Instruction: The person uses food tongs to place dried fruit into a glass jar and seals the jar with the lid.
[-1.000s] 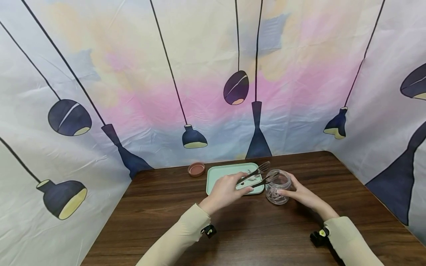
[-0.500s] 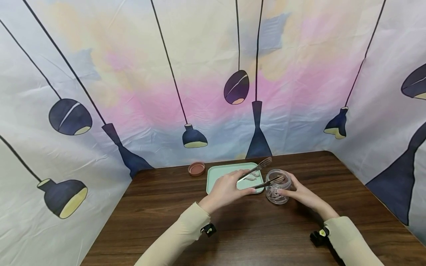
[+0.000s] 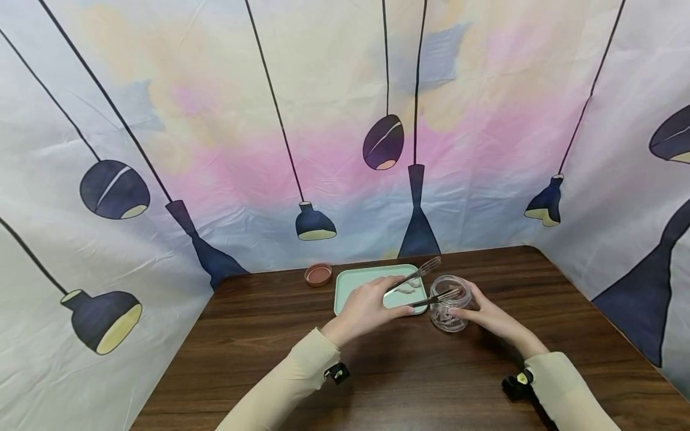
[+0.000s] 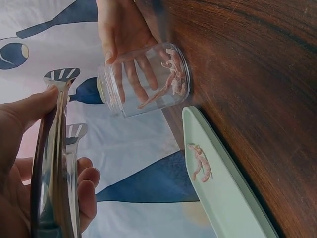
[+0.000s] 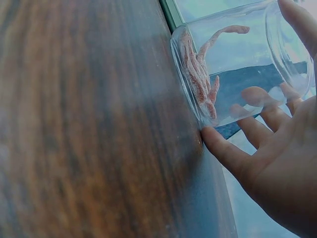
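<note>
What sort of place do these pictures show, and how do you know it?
Probably a staged recording corner indoors: a wrinkled, lamp-patterned cloth hangs behind and beside a wooden table, and small black wrist devices are worn.

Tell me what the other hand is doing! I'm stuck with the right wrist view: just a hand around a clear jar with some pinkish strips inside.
Observer: The left hand holds metal tongs, their two ends spread apart.

Operator: Are there any strips outside the jar?

Observer: Yes, at least one pinkish strip lies on the pale green tray.

Operator: And does the jar have a lid anywhere?

Observer: Something that looks like one: a round, reddish-brown lid sits on the wooden table, beside the tray.
</note>
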The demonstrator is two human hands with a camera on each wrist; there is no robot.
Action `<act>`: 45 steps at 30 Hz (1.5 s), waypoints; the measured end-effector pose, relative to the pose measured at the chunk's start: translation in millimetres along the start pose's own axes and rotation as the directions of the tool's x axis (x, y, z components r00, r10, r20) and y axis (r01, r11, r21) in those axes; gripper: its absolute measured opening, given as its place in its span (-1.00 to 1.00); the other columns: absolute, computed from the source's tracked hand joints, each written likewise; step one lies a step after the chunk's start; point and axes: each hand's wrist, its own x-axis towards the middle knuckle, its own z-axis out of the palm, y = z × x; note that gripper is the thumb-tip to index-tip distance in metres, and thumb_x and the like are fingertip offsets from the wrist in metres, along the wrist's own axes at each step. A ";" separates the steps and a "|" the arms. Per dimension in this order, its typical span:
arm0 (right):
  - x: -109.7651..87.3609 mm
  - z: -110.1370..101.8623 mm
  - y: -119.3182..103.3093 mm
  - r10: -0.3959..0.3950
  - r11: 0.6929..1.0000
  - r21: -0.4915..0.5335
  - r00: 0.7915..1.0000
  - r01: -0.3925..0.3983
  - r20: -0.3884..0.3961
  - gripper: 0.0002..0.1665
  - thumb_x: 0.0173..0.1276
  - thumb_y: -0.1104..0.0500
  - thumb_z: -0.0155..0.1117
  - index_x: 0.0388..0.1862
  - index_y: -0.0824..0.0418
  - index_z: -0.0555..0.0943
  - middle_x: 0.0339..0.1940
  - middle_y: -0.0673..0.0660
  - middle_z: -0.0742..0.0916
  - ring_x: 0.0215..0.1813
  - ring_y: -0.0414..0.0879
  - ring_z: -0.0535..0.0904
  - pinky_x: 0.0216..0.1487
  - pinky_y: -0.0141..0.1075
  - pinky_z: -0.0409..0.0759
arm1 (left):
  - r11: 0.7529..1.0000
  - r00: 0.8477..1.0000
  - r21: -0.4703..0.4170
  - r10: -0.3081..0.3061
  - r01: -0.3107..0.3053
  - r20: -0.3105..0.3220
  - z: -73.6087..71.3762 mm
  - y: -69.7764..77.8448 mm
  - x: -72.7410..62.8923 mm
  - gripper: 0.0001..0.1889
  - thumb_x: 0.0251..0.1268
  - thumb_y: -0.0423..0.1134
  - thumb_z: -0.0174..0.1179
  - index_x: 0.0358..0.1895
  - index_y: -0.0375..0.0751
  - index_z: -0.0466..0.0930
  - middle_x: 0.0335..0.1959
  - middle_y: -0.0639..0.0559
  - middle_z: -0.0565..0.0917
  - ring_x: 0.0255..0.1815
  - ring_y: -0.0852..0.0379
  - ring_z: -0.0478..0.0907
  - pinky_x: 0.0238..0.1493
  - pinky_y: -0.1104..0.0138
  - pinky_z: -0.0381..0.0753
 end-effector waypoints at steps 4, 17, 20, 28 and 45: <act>1.2 -0.7 -1.0 0.029 1.000 -0.003 1.000 -0.029 0.010 0.13 0.43 -0.07 0.33 0.68 0.12 -0.18 0.64 0.41 -0.12 0.58 0.47 -0.25 0.33 0.48 -0.02 | 1.000 1.000 0.008 -0.004 0.004 -0.013 -4.3 -0.3 2.5 -0.28 0.24 0.30 0.30 0.41 0.07 0.48 0.24 0.05 0.64 0.09 0.02 0.66 -0.01 0.10 0.63; 3.9 2.3 3.4 -0.089 0.995 0.053 0.996 0.088 0.015 0.00 0.47 0.05 0.31 0.67 0.09 -0.07 0.58 0.35 0.18 0.58 0.36 -0.01 0.35 0.38 0.11 | 1.000 0.997 0.021 -0.005 0.007 -0.072 -32.4 -8.4 13.2 -0.24 0.27 0.30 0.28 0.48 0.08 0.39 0.29 0.02 0.60 0.09 0.03 0.66 -0.08 0.10 0.66; 5.1 3.0 4.5 -0.086 0.994 0.072 0.996 0.084 0.018 -0.01 0.47 0.04 0.31 0.66 0.06 -0.05 0.57 0.33 0.23 0.57 0.32 0.04 0.35 0.33 0.15 | 1.000 0.997 0.024 -0.015 0.017 -0.076 -36.1 -11.6 12.9 -0.23 0.27 0.30 0.27 0.50 0.11 0.36 0.32 0.04 0.57 0.16 0.02 0.63 -0.04 0.07 0.65; 4.4 4.4 6.4 -0.082 0.995 0.061 0.996 0.081 0.020 -0.01 0.47 0.03 0.31 0.66 0.07 -0.06 0.57 0.34 0.23 0.56 0.33 0.05 0.34 0.31 0.18 | 0.996 0.993 -0.010 -0.090 0.089 -0.073 -40.7 -28.5 14.1 -0.24 0.27 0.31 0.27 0.48 0.09 0.39 0.36 0.04 0.53 0.19 -0.01 0.60 0.02 0.05 0.63; 1.1 4.2 10.2 -0.077 0.996 0.054 0.997 0.077 0.008 0.00 0.46 0.05 0.32 0.65 0.09 -0.06 0.56 0.34 0.25 0.56 0.34 0.04 0.32 0.33 0.19 | 0.970 0.967 -0.100 -0.233 0.223 -0.105 -43.6 -58.0 12.5 -0.24 0.25 0.25 0.33 0.44 0.00 0.44 0.28 -0.04 0.59 0.16 -0.07 0.61 0.04 -0.01 0.60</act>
